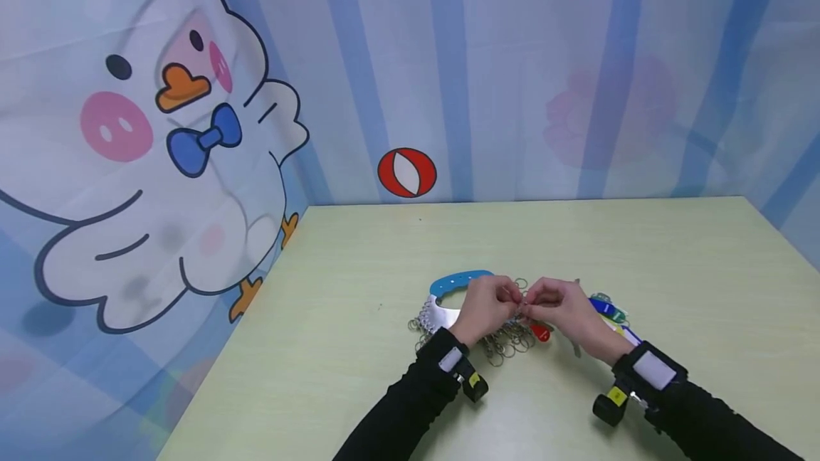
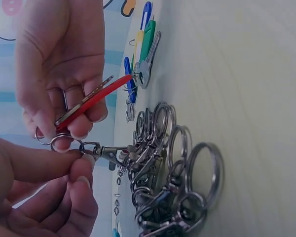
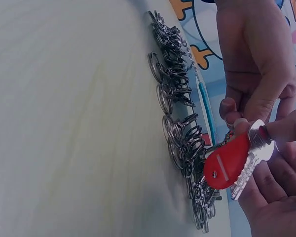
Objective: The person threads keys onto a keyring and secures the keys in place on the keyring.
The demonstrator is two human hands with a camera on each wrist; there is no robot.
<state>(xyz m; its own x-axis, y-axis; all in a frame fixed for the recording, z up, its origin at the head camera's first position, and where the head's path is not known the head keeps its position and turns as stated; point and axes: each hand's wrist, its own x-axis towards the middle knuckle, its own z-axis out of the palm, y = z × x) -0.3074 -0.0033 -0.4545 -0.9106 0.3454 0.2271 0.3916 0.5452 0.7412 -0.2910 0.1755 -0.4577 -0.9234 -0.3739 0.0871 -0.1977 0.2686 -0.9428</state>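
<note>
Both hands meet over a bunch of metal rings and swivel clasps [image 2: 153, 182]. My left hand [image 1: 483, 308] pinches a small ring by a swivel clasp [image 2: 108, 153] between thumb and fingers. Just across from it, my right hand [image 1: 570, 311] pinches a silver key [image 3: 244, 177] with a red tag [image 3: 227, 160] on its split ring. In the left wrist view, the key's ring overlaps the ring at the left fingertips; whether they are linked I cannot tell. A silver plate with a blue handle [image 1: 458, 281] lies behind the left hand, clasps and rings along its edge.
To the right of the right hand lie several keys with coloured tags [image 1: 608, 309], blue, green and yellow among them. A pale wooden table [image 1: 307, 347] bears everything. Behind its far edge hangs a blue backdrop [image 1: 500, 77] with a printed duck.
</note>
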